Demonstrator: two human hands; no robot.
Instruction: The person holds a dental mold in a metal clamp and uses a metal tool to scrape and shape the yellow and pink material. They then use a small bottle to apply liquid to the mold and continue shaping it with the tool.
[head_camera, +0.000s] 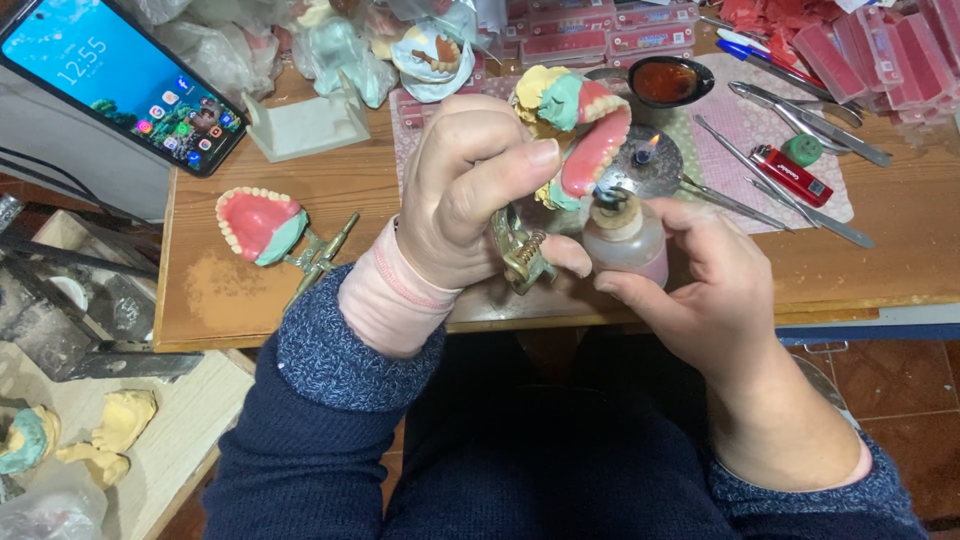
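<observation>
My left hand (470, 190) grips a brass articulator (522, 255) carrying a denture model (585, 125) with pink wax gums, white teeth and yellow and green plaster. It is held up over the table's near edge. My right hand (690, 280) holds a small glass alcohol lamp (625, 240) just below the model. A small flame (648, 148) shows beside the model, above a round metal dish (655, 170).
A second pink denture on an articulator (262, 225) lies at the left of the wooden table (900, 220). A phone (120, 75) leans at far left. Metal dental tools (790, 170), a red lighter (792, 177), a dark bowl (668, 80) and pink wax boxes (600, 30) lie at the back. Plaster casts (110, 430) sit on a low shelf.
</observation>
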